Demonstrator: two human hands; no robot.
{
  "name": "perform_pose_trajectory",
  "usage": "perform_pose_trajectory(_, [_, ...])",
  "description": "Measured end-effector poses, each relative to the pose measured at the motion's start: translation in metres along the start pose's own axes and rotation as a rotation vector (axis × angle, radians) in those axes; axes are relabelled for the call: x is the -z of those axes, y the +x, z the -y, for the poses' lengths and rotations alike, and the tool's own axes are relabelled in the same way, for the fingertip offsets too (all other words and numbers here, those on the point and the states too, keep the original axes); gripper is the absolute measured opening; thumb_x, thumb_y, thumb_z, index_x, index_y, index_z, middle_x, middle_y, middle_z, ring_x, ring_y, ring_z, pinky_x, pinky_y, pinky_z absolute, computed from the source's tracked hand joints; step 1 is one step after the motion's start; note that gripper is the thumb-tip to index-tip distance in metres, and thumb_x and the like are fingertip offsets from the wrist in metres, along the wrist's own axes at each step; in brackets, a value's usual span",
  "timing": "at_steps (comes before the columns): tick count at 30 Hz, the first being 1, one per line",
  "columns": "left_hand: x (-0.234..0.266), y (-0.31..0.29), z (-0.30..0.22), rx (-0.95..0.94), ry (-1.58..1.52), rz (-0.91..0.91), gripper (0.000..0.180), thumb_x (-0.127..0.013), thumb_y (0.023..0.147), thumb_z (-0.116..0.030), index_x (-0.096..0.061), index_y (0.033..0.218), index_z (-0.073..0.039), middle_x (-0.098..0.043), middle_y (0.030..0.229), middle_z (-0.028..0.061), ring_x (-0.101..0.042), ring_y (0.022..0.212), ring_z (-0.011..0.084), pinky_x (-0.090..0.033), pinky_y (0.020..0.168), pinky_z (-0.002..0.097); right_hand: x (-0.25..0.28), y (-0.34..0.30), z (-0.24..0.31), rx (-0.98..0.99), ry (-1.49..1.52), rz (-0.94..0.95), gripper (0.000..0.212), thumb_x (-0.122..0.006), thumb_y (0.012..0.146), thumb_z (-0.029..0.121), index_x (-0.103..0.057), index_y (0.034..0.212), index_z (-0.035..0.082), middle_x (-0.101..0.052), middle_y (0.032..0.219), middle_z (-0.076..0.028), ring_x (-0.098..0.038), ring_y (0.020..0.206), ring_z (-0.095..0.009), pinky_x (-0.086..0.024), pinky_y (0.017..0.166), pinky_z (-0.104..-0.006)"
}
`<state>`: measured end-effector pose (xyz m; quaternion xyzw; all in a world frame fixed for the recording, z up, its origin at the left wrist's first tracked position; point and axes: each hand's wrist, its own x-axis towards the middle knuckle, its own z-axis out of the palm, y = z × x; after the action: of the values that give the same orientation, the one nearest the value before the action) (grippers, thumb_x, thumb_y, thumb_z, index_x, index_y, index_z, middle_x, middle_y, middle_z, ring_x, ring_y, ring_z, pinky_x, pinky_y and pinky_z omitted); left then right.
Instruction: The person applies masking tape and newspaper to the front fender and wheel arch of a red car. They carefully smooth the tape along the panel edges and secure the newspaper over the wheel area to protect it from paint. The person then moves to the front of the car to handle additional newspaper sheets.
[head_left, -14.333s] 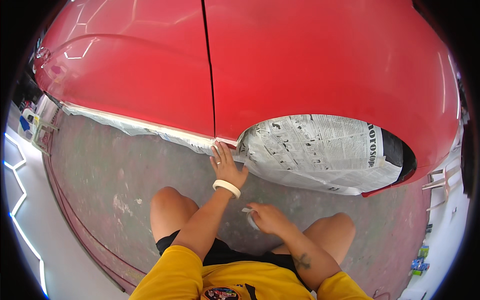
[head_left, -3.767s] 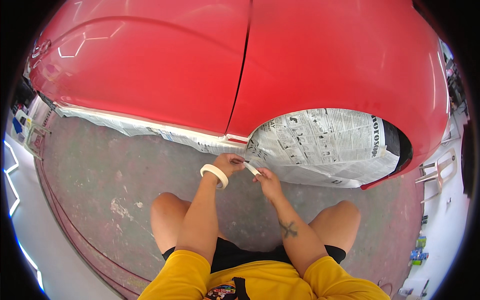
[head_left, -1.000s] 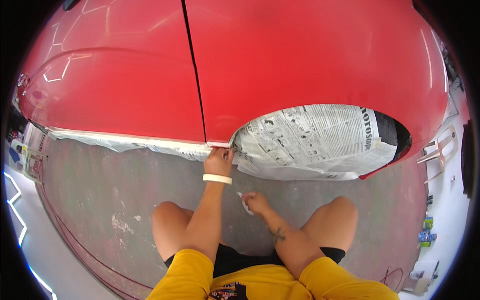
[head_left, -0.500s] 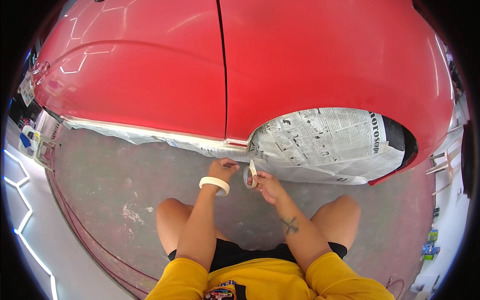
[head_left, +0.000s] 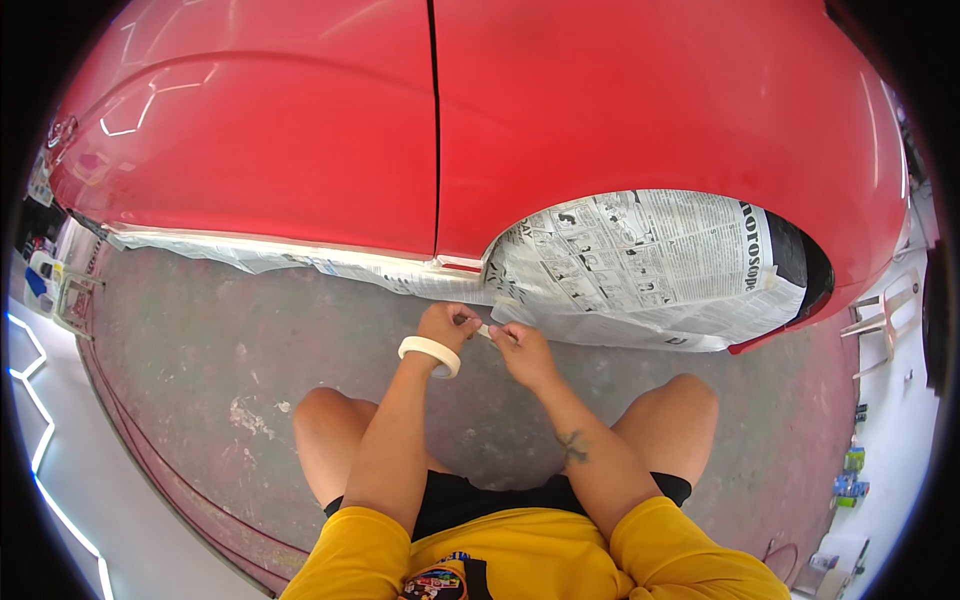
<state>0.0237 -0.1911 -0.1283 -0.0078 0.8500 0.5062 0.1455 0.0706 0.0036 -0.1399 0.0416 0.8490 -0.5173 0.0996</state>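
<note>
My left hand (head_left: 448, 327) and my right hand (head_left: 524, 354) are close together in front of the car's lower edge. Both are closed in a pinch. A short pale strip of masking tape (head_left: 486, 331) runs between their fingertips. Any roll behind my right fingers is hidden. Around my left wrist sits a wide cream roll of masking tape (head_left: 430, 353). Beyond the hands, newspaper sheets (head_left: 630, 265) cover the wheel opening of the red car (head_left: 620, 110). More paper and pale tape (head_left: 300, 255) line the sill to the left.
My bent knees (head_left: 335, 430) frame the worn, stained floor (head_left: 250, 340). A hose or cable (head_left: 150, 445) curves along the floor at the left. One chair (head_left: 75, 300) stands at far left, another (head_left: 885, 315) at far right. Small items (head_left: 850, 485) lie near the right wall.
My right hand has turned over and moved in toward my left, and the narrow tape roll it held no longer shows as a ring. The left fingers now pinch the tape.
</note>
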Motion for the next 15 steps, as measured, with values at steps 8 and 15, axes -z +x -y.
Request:
perform_pose_trajectory(8, [-0.073, 0.0, 0.032, -0.049, 0.09, -0.531, 0.017, -0.072, 0.095, -0.01, -0.076, 0.109, -0.002, -0.078, 0.087, 0.013, -0.077, 0.081, 0.0245, -0.058, 0.074, 0.0418, -0.033, -0.001, -0.037, 0.052, -0.016, -0.383, 0.041, -0.067, 0.101, 0.034, -0.066, 0.083, -0.003, -0.057, 0.065, -0.016, -0.053, 0.06, -0.021, -0.044, 0.062, -0.0429])
perform_pose_trajectory(15, [0.02, 0.023, 0.098, 0.281, -0.846, -0.832, 0.027, -0.068, 0.102, -0.008, -0.068, 0.127, 0.004, -0.074, 0.09, 0.0086, -0.066, 0.075, 0.018, -0.055, 0.071, 0.0311, -0.038, -0.004, -0.064, -0.188, 0.085, -0.215, 0.032, -0.066, 0.102, 0.027, -0.069, 0.085, 0.0, -0.063, 0.073, -0.007, -0.057, 0.071, -0.014, -0.045, 0.067, -0.0353])
